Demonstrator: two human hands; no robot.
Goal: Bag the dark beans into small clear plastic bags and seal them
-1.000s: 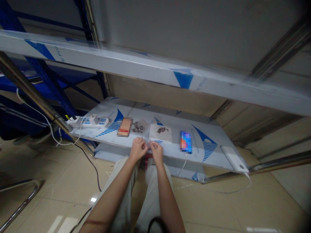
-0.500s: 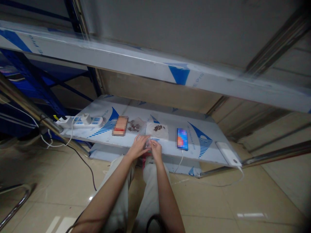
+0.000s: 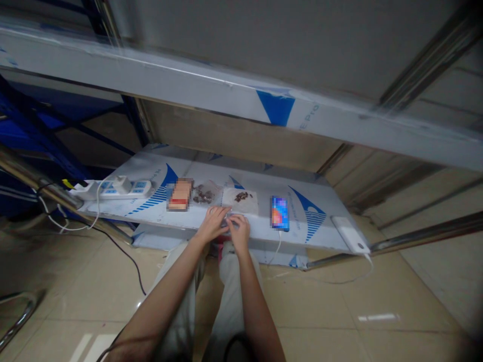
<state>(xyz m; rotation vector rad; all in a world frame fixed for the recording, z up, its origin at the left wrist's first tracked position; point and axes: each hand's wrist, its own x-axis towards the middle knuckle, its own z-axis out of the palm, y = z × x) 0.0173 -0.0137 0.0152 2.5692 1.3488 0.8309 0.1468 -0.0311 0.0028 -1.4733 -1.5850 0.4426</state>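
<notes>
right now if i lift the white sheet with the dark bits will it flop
Probably: the white sheet looks thin, like paper or cloth, so it would likely sag. The dark bits sit loose in a small heap and could slide off if it tilts.

Steel shelf (image 3: 260,236), power strip (image 3: 124,189), paper sheet (image 3: 230,200), phone (image 3: 279,213), power bank (image 3: 350,234)

Dim indoor light, glare on the floor tiles (image 3: 377,317), darkened, bowed fisheye edges
</notes>
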